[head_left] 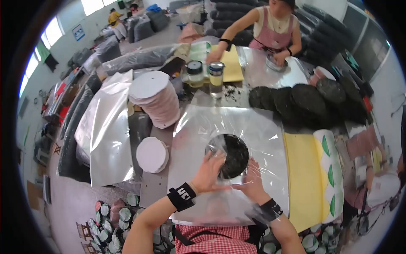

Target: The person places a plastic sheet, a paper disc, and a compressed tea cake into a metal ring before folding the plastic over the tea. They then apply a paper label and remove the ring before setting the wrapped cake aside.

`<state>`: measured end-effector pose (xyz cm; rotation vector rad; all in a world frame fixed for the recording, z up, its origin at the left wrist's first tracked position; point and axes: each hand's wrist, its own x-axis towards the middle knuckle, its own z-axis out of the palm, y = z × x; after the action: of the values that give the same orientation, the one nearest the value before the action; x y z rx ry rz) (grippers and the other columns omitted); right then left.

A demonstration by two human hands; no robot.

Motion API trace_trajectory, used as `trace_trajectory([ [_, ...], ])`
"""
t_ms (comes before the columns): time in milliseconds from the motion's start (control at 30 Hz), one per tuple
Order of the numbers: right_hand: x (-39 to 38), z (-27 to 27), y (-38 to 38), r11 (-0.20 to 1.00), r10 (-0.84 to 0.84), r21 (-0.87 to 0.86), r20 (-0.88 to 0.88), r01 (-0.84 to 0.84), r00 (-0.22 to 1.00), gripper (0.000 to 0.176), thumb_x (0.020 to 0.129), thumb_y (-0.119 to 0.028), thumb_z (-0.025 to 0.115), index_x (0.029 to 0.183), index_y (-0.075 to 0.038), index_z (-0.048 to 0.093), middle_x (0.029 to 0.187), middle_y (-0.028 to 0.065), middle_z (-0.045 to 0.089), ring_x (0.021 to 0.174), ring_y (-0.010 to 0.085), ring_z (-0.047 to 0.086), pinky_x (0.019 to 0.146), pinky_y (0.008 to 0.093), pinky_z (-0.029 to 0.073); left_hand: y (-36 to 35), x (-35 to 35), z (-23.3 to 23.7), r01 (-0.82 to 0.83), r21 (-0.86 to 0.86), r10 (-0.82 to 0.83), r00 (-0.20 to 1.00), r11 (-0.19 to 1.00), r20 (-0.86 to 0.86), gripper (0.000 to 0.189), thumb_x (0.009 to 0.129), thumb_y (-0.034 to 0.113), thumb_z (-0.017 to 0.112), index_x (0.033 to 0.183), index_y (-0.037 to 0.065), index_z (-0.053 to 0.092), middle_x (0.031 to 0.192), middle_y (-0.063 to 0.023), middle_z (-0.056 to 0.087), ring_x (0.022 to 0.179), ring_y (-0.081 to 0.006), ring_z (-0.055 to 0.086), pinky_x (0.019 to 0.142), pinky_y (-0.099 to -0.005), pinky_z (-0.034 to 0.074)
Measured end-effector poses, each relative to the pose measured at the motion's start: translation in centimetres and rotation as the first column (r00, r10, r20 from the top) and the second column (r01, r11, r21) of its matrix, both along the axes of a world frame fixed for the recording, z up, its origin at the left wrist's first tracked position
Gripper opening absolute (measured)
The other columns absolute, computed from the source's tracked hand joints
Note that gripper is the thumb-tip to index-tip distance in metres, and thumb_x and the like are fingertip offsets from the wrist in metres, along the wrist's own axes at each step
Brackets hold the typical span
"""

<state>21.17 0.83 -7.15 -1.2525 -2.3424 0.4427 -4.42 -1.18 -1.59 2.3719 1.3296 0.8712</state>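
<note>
A round black disc lies on a shiny clear sheet over the table in front of me. Some clear film covers its left part. My left hand rests at the disc's lower left edge, fingers spread. At the lower right edge is my right hand, its fingers apart and pointing up along the disc. Neither hand is closed around anything. Both wrists wear black bands.
Pink-white round stacks stand left. Two jars are beyond the sheet. Dark discs lie back right, yellow sheets right. A co-worker works opposite; another person is at the right edge.
</note>
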Motion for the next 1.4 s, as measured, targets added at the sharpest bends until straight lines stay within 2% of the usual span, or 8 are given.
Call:
trace_trajectory([
  [200, -3.2, 2.2, 2.0, 0.924, -0.307, -0.379, -0.812, -0.05, 0.496, 0.108, 0.072, -0.034, 0.088, 0.152, 0.005, 0.027, 0.153, 0.0265, 0.036, 0.146, 0.0383, 0.031, 0.116, 0.047, 0.035, 1.4, 3.1, -2.0, -0.33, -0.094, 0.324, 0.943, 0.939, -0.072, 0.027, 0.076, 0.021, 0.078, 0.093, 0.004, 0.067, 0.098, -0.012, 0.064, 0.1, -0.0315, 0.06, 0.108, -0.0498, 0.036],
  [367, -8.0, 4.6, 3.9, 0.975, 0.032, 0.216, -0.392, 0.058, 0.919, 0.058, 0.079, -0.008, 0.073, 0.134, -0.001, 0.057, 0.129, 0.0191, 0.061, 0.121, 0.0373, 0.057, 0.098, 0.0425, 0.049, 1.4, 1.1, -1.3, -0.213, 0.018, 0.212, 0.977, 0.977, 0.033, 0.03, 0.076, 0.016, 0.076, 0.1, 0.005, 0.063, 0.099, -0.0112, 0.06, 0.104, -0.0278, 0.059, 0.109, -0.0471, 0.036],
  [467, -8.0, 4.3, 4.1, 0.991, -0.03, 0.112, -0.343, 0.072, 0.939, 0.04, 0.074, -0.003, 0.068, 0.114, -0.003, 0.068, 0.114, 0.015, 0.067, 0.108, 0.0362, 0.062, 0.093, 0.0449, 0.049, 2.8, 0.3, -0.2, -0.143, -0.319, 0.349, 0.358, 0.937, 0.866, 0.044, 0.085, 0.015, 0.071, 0.125, 0.003, 0.057, 0.119, -0.0163, 0.06, 0.127, -0.0261, 0.053, 0.112, -0.0459, 0.034],
  [667, -2.8, 5.0, 4.0, 0.989, 0.136, 0.109, -0.413, -0.099, 0.901, 0.028, 0.078, -0.012, 0.066, 0.105, -0.003, 0.069, 0.109, 0.0136, 0.068, 0.107, 0.0344, 0.063, 0.095, 0.0421, 0.049, 3.4, 2.7, -0.5, -0.026, -0.055, 0.041, 0.959, 0.998, 0.28, 0.047, 0.084, 0.014, 0.072, 0.127, 0.001, 0.055, 0.125, -0.0218, 0.06, 0.12, -0.0392, 0.057, 0.112, -0.0494, 0.038],
  [733, -2.6, 4.8, 5.7, 0.971, 0.016, 0.199, -0.604, 0.131, 0.797, 0.027, 0.086, -0.015, 0.063, 0.109, -0.003, 0.068, 0.107, 0.0139, 0.068, 0.106, 0.0337, 0.064, 0.097, 0.0414, 0.049, 3.9, 2.7, -1.0, -0.058, -0.077, 0.077, 0.959, 0.995, 0.274, 0.05, 0.083, 0.014, 0.074, 0.127, 0.001, 0.054, 0.126, -0.0219, 0.06, 0.117, -0.0391, 0.059, 0.111, -0.0501, 0.039],
  [800, -5.5, 3.3, 9.0, 0.74, -0.651, -0.665, -0.746, 0.102, -0.143, 0.034, 0.099, -0.026, 0.05, 0.122, -0.003, 0.064, 0.106, 0.0141, 0.068, 0.103, 0.0315, 0.065, 0.099, 0.0412, 0.048, 3.6, 3.0, -0.4, -0.089, -0.123, 0.121, 0.951, 0.988, 0.283, 0.05, 0.084, 0.021, 0.077, 0.125, 0.001, 0.055, 0.12, -0.0199, 0.059, 0.11, -0.0386, 0.062, 0.104, -0.0489, 0.046],
  [1000, -6.6, 7.8, 7.5, 0.864, 0.504, 0.306, -0.559, -0.4, 0.659, 0.05, 0.107, -0.039, 0.035, 0.109, -0.001, 0.068, 0.111, 0.016, 0.069, 0.096, 0.0247, 0.066, 0.09, 0.0426, 0.052, 2.7, 0.6, -0.6, -0.139, -0.155, 0.208, 0.664, 0.978, 0.718, 0.056, 0.08, 0.032, 0.083, 0.12, 0.0, 0.061, 0.116, -0.0141, 0.053, 0.105, -0.0292, 0.061, 0.095, -0.0445, 0.049],
  [1400, -5.9, 6.7, -0.3, 0.983, -0.152, -0.165, -0.518, 0.076, 0.842, 0.016, 0.09, -0.002, 0.062, 0.105, -0.002, 0.066, 0.115, 0.0201, 0.066, 0.103, 0.038, 0.066, 0.093, 0.044, 0.054, 1.4, 3.2, 1.4, -0.22, 0.016, 0.218, 0.973, 0.975, 0.078, 0.047, 0.078, 0.02, 0.071, 0.12, 0.003, 0.058, 0.125, -0.0166, 0.053, 0.124, -0.0413, 0.047, 0.103, -0.0501, 0.04],
])
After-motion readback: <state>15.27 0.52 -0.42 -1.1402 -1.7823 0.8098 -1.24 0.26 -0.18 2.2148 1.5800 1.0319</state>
